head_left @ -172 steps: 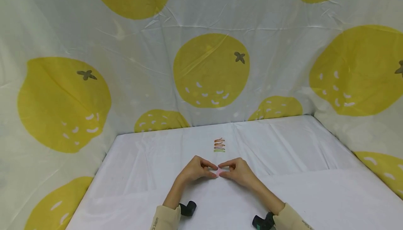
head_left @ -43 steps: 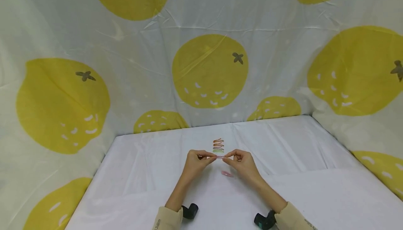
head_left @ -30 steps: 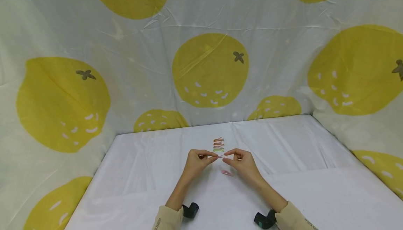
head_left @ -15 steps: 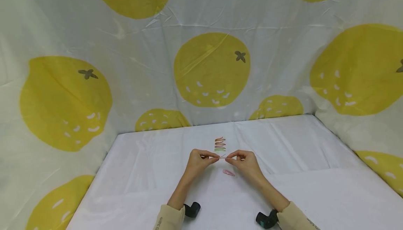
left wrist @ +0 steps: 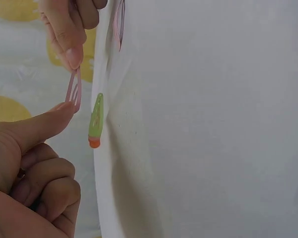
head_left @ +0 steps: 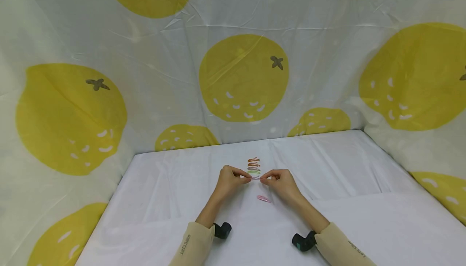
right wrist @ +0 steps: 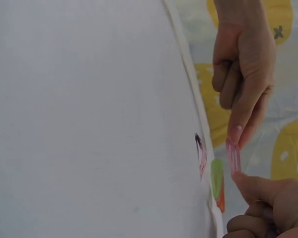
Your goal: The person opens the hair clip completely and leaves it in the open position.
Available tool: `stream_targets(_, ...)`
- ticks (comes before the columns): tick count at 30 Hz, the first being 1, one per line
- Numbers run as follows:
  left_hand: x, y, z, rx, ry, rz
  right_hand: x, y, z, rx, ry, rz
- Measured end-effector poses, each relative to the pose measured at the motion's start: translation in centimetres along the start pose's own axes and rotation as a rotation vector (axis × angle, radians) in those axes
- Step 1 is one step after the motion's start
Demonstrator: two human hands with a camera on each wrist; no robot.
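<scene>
Between my two hands stretches a pink snap hair clip (left wrist: pixel 74 91), one end pinched by each. My left hand (head_left: pixel 228 180) grips its left end between thumb and forefinger. The right end is pinched in the fingertips of my right hand (head_left: pixel 283 182). In the head view the clip's two strips look spread apart, with one tip raised. It is held just in front of a green hair clip (head_left: pixel 254 172), the nearest of a short column. Another pink hair clip (head_left: pixel 263 198) lies on the white cloth, nearer to me.
Beyond the green clip, a pink clip (head_left: pixel 253 168) and orange hair clips (head_left: pixel 253 160) lie in line on the white-covered table (head_left: pixel 164 201). A lemon-print curtain (head_left: pixel 244 80) rises behind and along both sides. Black wrist cameras (head_left: pixel 223 230) sit at both cuffs.
Several seconds ago both hands held something pink nearer to me. Since then they moved farther out with one clip, and another pink clip was left on the cloth. The held clip's strips have spread apart.
</scene>
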State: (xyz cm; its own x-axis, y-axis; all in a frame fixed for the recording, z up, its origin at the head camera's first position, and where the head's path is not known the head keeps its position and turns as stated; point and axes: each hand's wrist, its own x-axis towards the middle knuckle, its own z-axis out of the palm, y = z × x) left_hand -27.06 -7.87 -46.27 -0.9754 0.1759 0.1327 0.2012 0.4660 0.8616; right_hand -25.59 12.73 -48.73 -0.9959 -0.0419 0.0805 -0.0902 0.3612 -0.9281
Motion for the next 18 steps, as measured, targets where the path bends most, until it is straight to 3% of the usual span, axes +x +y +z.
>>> stream_targets(7,1.7,-0.4,0.4,0.066,0.054,-0.034,2.2,0.6,0.5,0.016,-0.022,-0.001)
stream_targets(18,2.4,-0.6,0.8,0.133,0.061,-0.105,3.0,0.6,0.6,-0.08,-0.019,-0.034)
